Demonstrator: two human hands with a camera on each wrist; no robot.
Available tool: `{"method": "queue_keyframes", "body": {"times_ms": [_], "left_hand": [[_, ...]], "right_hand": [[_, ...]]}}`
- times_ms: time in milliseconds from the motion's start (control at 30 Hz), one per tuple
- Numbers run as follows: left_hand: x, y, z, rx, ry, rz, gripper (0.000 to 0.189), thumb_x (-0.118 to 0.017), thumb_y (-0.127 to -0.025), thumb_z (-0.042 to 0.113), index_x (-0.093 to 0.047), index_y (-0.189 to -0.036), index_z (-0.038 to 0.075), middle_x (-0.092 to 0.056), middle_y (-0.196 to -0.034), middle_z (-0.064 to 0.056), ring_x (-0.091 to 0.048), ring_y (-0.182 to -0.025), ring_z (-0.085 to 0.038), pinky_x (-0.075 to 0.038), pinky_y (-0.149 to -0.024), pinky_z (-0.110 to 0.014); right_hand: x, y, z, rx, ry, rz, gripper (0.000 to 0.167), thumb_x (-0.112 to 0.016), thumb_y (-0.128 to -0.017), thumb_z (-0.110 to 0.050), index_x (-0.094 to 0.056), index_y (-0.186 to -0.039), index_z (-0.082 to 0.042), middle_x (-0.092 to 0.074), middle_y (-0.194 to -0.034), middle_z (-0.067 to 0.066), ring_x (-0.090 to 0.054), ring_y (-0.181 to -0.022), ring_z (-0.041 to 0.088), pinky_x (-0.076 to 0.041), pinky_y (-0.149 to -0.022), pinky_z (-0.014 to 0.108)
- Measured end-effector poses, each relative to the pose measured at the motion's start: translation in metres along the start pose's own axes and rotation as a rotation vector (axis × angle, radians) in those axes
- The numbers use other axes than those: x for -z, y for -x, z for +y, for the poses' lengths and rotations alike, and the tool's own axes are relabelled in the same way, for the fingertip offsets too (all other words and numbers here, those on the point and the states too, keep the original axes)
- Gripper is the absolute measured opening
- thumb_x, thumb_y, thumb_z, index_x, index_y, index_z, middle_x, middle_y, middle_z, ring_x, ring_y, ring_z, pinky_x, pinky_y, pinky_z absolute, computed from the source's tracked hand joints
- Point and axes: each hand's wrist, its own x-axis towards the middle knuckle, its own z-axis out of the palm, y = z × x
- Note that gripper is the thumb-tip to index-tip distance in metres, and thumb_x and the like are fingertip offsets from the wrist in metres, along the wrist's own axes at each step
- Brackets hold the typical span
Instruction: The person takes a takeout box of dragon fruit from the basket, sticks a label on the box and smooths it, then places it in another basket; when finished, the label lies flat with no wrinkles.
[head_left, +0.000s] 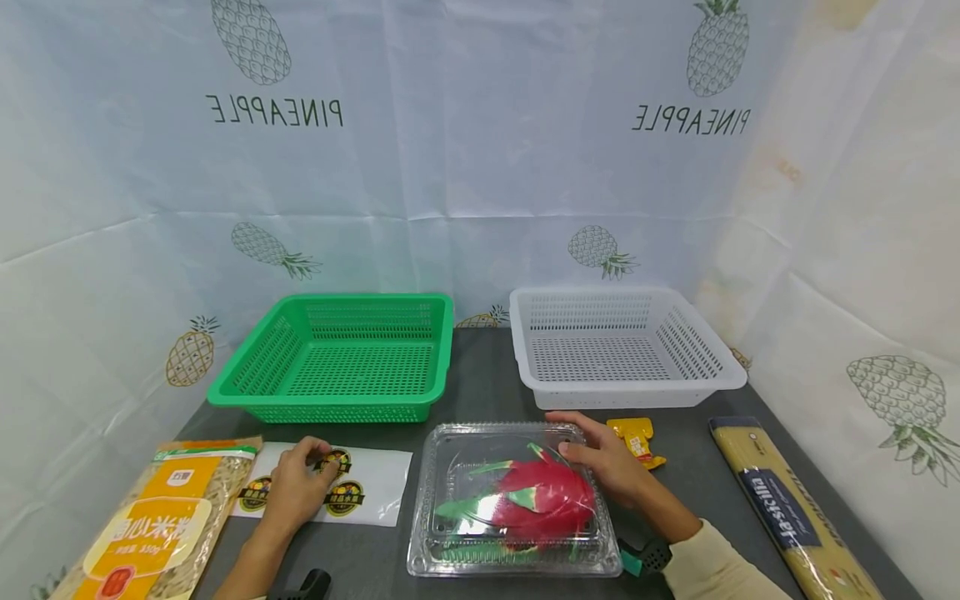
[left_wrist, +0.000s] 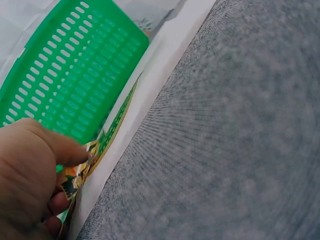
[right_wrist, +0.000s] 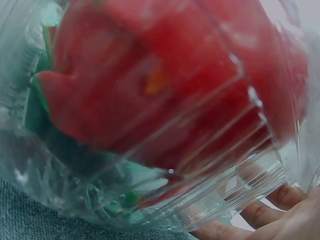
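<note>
My left hand (head_left: 295,487) is over a white sheet (head_left: 382,483) of round black-and-yellow stickers. In the left wrist view, its thumb and fingers pinch a sticker (left_wrist: 75,180) that is bent up at the sheet's edge. A clear plastic clamshell box (head_left: 442,467), lid down, lies in front of me with a red dragon fruit (head_left: 551,500) with green scales inside. My right hand (head_left: 611,462) holds the box by its far right corner, thumb on the lid. The right wrist view shows its fingers (right_wrist: 260,212) against the box's side.
Behind stand a green basket (head_left: 330,412) and a white basket (head_left: 622,396). A bag of grain (head_left: 157,517) lies at left. A small yellow packet (head_left: 636,437) lies right of my right hand, and a pasta pack (head_left: 787,500) farther right. Printed cloth (head_left: 480,150) hangs around the table.
</note>
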Motion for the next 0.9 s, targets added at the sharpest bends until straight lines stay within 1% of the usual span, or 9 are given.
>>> {"method": "queue_keyframes", "body": {"times_ms": [67, 133, 200, 300, 400, 567, 733, 900], "left_hand": [[0.0003, 0.0005, 0.0007, 0.032, 0.009, 0.003, 0.022, -0.065, -0.088, 0.002, -0.062, -0.108, -0.004, -0.06, -0.101, -0.019, -0.054, -0.099, -0.037, -0.038, -0.085, -0.054], [0.0007, 0.0009, 0.0015, 0.056, 0.01, 0.005, 0.024, -0.062, -0.09, 0.002, -0.062, -0.113, -0.005, -0.06, -0.1, -0.018, -0.054, -0.098, -0.036, -0.039, -0.084, -0.052], [0.0014, 0.0013, 0.0022, 0.069, 0.007, 0.007, 0.022, -0.061, -0.092, 0.004, -0.063, -0.112, -0.005, -0.06, -0.099, -0.017, -0.054, -0.097, -0.036, -0.039, -0.083, -0.052], [0.0023, 0.0016, 0.003, 0.08, 0.009, 0.008, 0.015, -0.059, -0.095, 0.009, -0.065, -0.104, -0.003, -0.061, -0.096, -0.016, -0.055, -0.094, -0.035, -0.039, -0.079, -0.051], [0.0028, 0.0014, 0.004, 0.076, 0.016, 0.016, 0.013, -0.056, -0.098, 0.011, -0.062, -0.1, 0.0, -0.061, -0.093, -0.014, -0.055, -0.09, -0.033, -0.039, -0.076, -0.048], [0.0028, 0.0005, 0.0052, 0.071, 0.031, 0.028, 0.014, -0.049, -0.101, 0.013, -0.056, -0.103, 0.001, -0.06, -0.093, -0.014, -0.055, -0.085, -0.03, -0.038, -0.074, -0.045], [0.0041, 0.0013, 0.006, 0.1, 0.051, 0.022, 0.017, -0.046, -0.103, 0.017, -0.054, -0.105, 0.002, -0.062, -0.1, -0.017, -0.055, -0.085, -0.03, -0.037, -0.075, -0.045], [0.0041, 0.0015, 0.0058, 0.134, 0.05, 0.043, 0.019, -0.045, -0.103, 0.018, -0.053, -0.106, 0.002, -0.064, -0.099, -0.019, -0.054, -0.075, -0.026, -0.038, -0.07, -0.041]], "right_hand": [[-0.0001, -0.0003, 0.0001, 0.0, -0.001, 0.001, 0.052, -0.055, -0.096, -0.009, -0.036, -0.141, 0.008, -0.044, -0.131, 0.031, -0.061, -0.104, 0.036, -0.052, -0.075, 0.05], [-0.0003, -0.0006, 0.0002, -0.001, 0.003, 0.004, 0.052, -0.056, -0.096, -0.01, -0.036, -0.141, 0.008, -0.044, -0.131, 0.031, -0.061, -0.104, 0.036, -0.052, -0.075, 0.05], [-0.0005, -0.0007, 0.0002, 0.0, 0.007, 0.006, 0.053, -0.056, -0.096, -0.01, -0.036, -0.141, 0.008, -0.044, -0.131, 0.031, -0.061, -0.104, 0.036, -0.053, -0.075, 0.05], [-0.0008, -0.0007, 0.0002, 0.003, 0.013, 0.009, 0.054, -0.057, -0.095, -0.011, -0.036, -0.141, 0.008, -0.043, -0.131, 0.031, -0.061, -0.103, 0.036, -0.053, -0.075, 0.05], [-0.0007, -0.0004, 0.0003, 0.003, 0.011, 0.01, 0.054, -0.057, -0.095, -0.011, -0.037, -0.141, 0.008, -0.043, -0.131, 0.032, -0.061, -0.103, 0.036, -0.053, -0.075, 0.05], [-0.0003, 0.0001, 0.0005, 0.004, -0.002, 0.011, 0.053, -0.056, -0.095, -0.01, -0.036, -0.141, 0.009, -0.043, -0.131, 0.031, -0.061, -0.104, 0.036, -0.052, -0.075, 0.05], [0.0, 0.0001, 0.0008, 0.005, -0.012, 0.005, 0.053, -0.056, -0.096, -0.01, -0.035, -0.141, 0.009, -0.043, -0.131, 0.031, -0.061, -0.104, 0.035, -0.052, -0.076, 0.05], [-0.0004, -0.0003, 0.0008, -0.005, -0.027, -0.002, 0.051, -0.054, -0.097, -0.009, -0.035, -0.142, 0.009, -0.045, -0.131, 0.029, -0.061, -0.103, 0.035, -0.052, -0.077, 0.05]]}}
